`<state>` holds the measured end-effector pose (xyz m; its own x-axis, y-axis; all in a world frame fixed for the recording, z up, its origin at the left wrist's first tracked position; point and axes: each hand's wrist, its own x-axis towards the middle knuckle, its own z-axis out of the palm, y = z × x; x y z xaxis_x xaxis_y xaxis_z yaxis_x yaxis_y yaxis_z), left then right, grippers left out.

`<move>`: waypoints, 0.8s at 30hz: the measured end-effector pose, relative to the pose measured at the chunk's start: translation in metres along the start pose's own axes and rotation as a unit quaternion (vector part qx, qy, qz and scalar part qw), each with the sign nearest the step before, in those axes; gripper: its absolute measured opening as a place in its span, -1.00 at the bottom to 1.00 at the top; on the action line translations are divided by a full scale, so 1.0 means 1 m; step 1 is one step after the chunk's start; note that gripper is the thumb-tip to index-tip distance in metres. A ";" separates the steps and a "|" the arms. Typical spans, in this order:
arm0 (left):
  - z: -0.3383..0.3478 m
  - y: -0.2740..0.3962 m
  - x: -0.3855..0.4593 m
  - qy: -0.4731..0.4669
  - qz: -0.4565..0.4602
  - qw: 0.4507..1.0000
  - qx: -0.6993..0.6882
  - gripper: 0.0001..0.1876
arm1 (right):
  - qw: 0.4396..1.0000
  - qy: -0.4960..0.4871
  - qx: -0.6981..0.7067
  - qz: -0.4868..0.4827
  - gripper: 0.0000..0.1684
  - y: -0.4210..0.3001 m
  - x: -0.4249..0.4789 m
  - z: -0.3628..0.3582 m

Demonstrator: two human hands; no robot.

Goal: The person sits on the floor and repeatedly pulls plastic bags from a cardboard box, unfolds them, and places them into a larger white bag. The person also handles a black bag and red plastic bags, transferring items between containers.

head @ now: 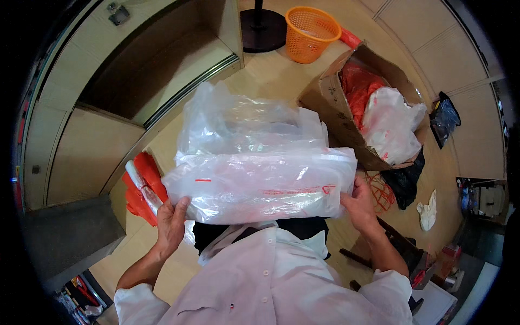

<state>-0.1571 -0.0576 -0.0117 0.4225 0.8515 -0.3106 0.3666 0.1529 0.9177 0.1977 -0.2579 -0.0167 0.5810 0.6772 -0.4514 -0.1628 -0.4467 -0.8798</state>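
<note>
A wide stack of folded translucent plastic bags (252, 174) with red print spans the space in front of my shirt. My left hand (172, 219) grips its lower left corner, thumb on top. At the opposite end, my right hand (358, 203) pinches the right edge between thumb and fingers. The stack's far part stands up loosely and looks crumpled. Just beyond my left hand, a rolled clear plastic bundle (144, 187) tied with red string rests on red plastic bags (140, 203). The fingers under the stack are hidden.
An open cardboard box (329, 95) at the right holds red and white plastic bags (392, 126). Behind stand an orange basket (310, 36) and a round black base (264, 32). An open cabinet (162, 61) lies left. Black plastic (404, 183) and red string (380, 193) lie beside the box.
</note>
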 end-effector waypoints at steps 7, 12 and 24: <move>0.006 -0.017 -0.009 0.056 -0.063 0.995 -0.061 -0.58 | 0.991 0.102 0.051 -0.070 -0.85 0.014 -0.009 0.001; 0.016 -0.033 -0.018 0.043 -0.045 0.997 0.036 -0.62 | 0.990 0.139 0.030 0.021 -0.77 0.063 0.010 -0.004; 0.027 -0.025 -0.024 0.070 -0.023 0.996 0.049 -0.58 | 0.908 0.180 -0.247 -0.285 -0.80 0.043 -0.051 0.016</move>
<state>-0.1544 -0.0949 -0.0341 0.2866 0.9073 -0.3078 0.4651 0.1491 0.8726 0.1480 -0.3024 -0.0336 0.6958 0.6857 0.2137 0.5734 -0.3513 -0.7401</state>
